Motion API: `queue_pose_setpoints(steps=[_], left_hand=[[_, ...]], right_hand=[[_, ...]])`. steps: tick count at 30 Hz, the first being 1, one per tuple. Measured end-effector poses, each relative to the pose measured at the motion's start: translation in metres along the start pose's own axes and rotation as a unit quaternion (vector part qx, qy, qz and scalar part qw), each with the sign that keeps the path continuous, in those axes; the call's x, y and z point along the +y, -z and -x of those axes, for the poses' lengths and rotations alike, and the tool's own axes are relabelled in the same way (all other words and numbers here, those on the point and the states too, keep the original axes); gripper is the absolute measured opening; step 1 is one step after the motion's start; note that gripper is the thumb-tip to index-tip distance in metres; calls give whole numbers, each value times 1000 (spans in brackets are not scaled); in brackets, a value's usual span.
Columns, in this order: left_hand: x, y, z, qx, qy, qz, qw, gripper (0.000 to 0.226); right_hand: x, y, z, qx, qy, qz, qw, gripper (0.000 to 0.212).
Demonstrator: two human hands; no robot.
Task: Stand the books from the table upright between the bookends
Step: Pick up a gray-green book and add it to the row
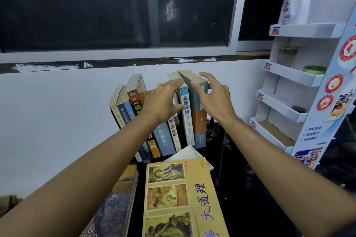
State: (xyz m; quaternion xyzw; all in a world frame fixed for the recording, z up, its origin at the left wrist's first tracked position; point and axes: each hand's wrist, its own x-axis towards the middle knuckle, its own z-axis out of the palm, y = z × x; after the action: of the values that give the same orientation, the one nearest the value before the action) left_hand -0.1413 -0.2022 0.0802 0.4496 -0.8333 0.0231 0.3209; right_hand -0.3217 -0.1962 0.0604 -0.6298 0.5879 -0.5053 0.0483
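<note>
Whitewashed wall (48, 111) runs beneath a dark window (115, 5), and a black counter (240, 188) stands against it, carrying the books.

At the near left a painted-cover book (115, 204) lies flat, with its long axis running away from the camera toward the wall. Behind it a row of standing books (163, 136) shows its spines to the camera. The long axes are roughly upright, but the left part of the row leans left, from a cream book (115, 107) at the end to a red-topped spine (134, 98) beside it.

The left hand (163, 102) reaches over the middle of the row. Its grip is apart – the fingers stretch fairly straight toward the book tops and the thumb rests against a blue-and-white spine (186, 117).

Below, a yellow book (183, 198) lies flat with its cover up and its long axis pointing at the row. It partly covers a white book (189, 153), which lies just in front of the standing spines.

Touching the blue-and-white spine on its right is a grey-blue and orange book (199, 121), which stands taller with its top tipped slightly left. The right hand (215, 102) has its grip clamped loosely on this one – the thumb lies on the near face and the fingers curve over the top and far side.

To the far right is a white cardboard display stand (289, 75) with tiered shelves. A white jug (296, 0) stands on its top tier.
</note>
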Motion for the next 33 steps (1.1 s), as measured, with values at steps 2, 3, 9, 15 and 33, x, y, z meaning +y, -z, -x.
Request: queue_pose_setpoints(steps=[2,3,9,15,33], left_hand=[[1,0,0,1,-1,4,1000,71],[2,1,1,2,-1,7,1000,69],[4,3,3,2,-4,8,1000,61],[8,3,5,7,0,14,1000,66],[7,2,6,-7,1,10,1000,65]], right_hand=[[2,4,3,-32,23,-28,999,52],[3,7,5,-56,30,-45,997,48],[15,25,10,-219,46,-79,971,79],[17,21,9,-200,72,-54,976,80],[14,16,11,-198,74,-41,977,81]])
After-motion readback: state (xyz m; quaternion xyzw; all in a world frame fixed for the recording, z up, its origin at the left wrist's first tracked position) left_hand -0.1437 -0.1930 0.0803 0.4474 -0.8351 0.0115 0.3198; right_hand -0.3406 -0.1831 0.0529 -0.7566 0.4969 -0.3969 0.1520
